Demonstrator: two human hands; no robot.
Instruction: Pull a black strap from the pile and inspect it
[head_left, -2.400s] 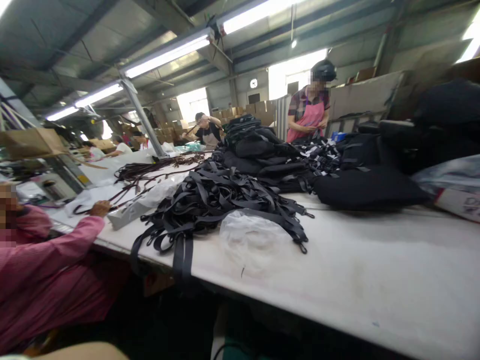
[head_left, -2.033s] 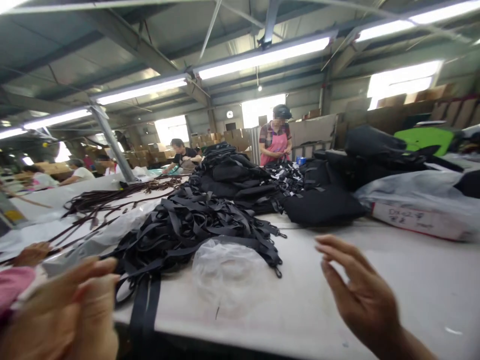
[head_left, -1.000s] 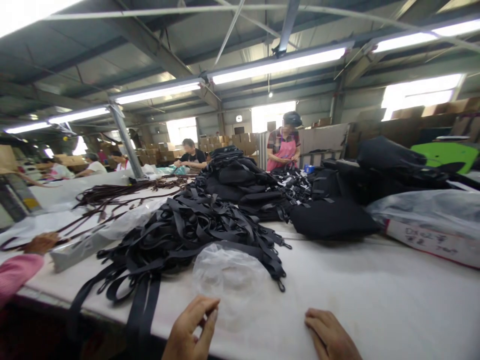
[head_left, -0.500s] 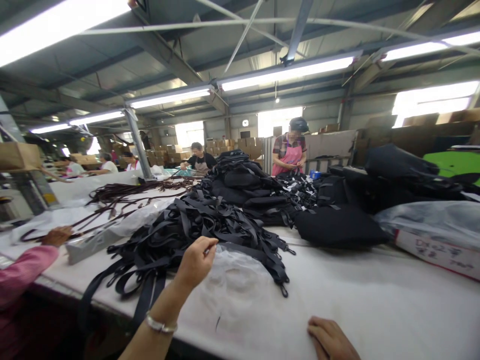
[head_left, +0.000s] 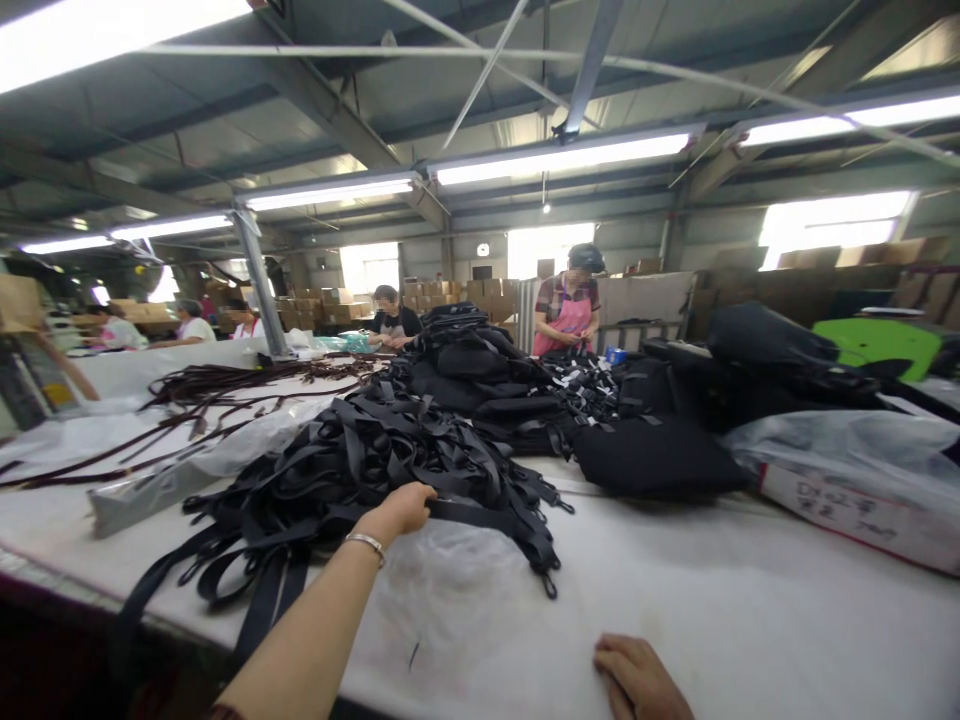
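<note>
My left hand (head_left: 401,510), with a thin bracelet on its wrist, reaches over the white table (head_left: 750,620) and closes on a strap at the near edge of a big heap of black webbing straps (head_left: 390,450). A crumpled clear plastic bag (head_left: 457,565) lies just in front of the heap, under and right of that hand. My right hand (head_left: 637,680) rests flat on the table near its front edge, holding nothing; its fingers are partly cut off by the frame.
Black padded bag pieces (head_left: 652,455) pile up behind the straps. A plastic-wrapped package (head_left: 847,470) lies at right. Brown straps (head_left: 225,385) spread at the far left. A person in a pink apron (head_left: 568,305) and other seated workers are across the room.
My left hand has stretched farther forward from above the plastic bag to the strap heap and closed on a strap. The right hand stays on the table. The pink-sleeved co-worker has left view.
</note>
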